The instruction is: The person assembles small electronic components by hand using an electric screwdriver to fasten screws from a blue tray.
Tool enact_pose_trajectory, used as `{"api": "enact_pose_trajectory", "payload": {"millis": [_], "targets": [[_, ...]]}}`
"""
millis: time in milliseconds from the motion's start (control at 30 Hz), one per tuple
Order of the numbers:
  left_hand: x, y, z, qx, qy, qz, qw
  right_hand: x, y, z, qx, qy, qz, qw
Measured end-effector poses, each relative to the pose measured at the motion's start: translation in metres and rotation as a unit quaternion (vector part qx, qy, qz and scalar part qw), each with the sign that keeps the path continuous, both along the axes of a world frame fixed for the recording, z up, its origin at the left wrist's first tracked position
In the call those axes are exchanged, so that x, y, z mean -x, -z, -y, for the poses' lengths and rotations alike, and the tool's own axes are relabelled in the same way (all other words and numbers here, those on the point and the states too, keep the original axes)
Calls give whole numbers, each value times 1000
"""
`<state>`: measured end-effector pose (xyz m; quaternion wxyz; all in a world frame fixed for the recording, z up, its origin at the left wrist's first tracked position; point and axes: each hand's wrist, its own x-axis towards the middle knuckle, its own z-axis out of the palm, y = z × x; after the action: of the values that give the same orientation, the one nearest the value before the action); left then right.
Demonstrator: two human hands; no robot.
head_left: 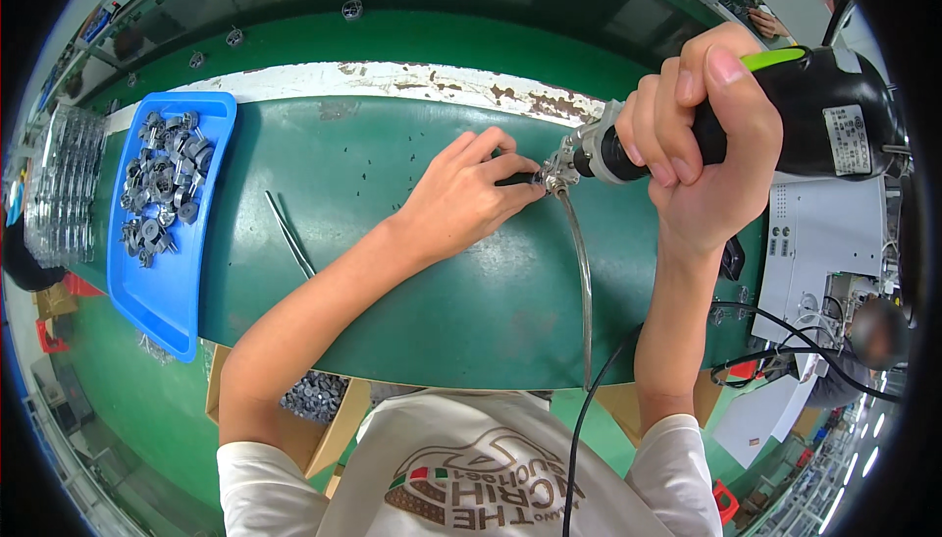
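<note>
My right hand (702,134) grips a black electric screwdriver (824,115) with a green trigger lever, its metal nose (579,159) pointing left and down toward the green conveyor belt (392,272). My left hand (471,188) rests on the belt with its fingertips pinched on a small dark part (518,180) right at the driver's tip. A clear hose (584,272) and a black cable (589,409) hang from the tool toward my body.
A blue tray (162,292) of several grey metal parts lies at the belt's left. Two thin rods (289,233) lie beside it. A cardboard box (319,400) of grey parts sits below the belt edge. A white control unit (819,242) stands at right.
</note>
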<state>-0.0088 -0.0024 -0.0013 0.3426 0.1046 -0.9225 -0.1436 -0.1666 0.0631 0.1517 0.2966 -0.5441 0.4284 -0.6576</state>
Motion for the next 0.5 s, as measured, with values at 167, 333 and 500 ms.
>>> {"api": "enact_pose_trajectory", "payload": {"millis": [167, 333, 500], "targets": [[0, 4, -2, -11, -3, -2, 1000, -9, 0, 4, -18, 47, -2, 999], [1, 1, -3, 17, -5, 17, 1000, -14, -4, 12, -28, 51, -20, 998], [-1, 2, -2, 19, -10, 22, 1000, -13, -4, 11, -26, 28, -9, 999]]}}
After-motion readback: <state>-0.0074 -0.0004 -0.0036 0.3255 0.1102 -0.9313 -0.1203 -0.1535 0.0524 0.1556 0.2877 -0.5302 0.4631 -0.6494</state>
